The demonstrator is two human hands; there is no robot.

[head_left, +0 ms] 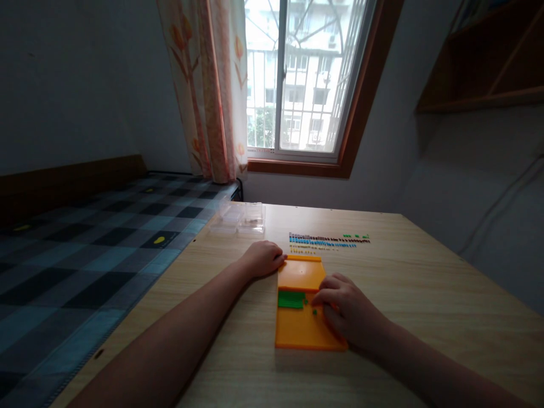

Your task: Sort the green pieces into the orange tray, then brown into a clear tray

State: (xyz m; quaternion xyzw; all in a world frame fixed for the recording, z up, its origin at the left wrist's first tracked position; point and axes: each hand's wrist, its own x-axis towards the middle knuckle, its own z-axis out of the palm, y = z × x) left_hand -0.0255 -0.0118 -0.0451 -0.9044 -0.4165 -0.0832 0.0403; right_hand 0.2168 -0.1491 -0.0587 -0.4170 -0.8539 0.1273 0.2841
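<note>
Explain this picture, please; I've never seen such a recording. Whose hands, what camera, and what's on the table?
No machine here: a person works with two bare hands, filmed by a camera on their head looking forward and down. On the table lies an orange tray with green pieces in it. The left hand touches the tray's far left corner; the right hand is at the tray's right side, by the green pieces, but whether it pinches one I cannot tell. Beyond the tray are rows of tiny coloured pieces, and farther left, clear plastic boxes.
</note>
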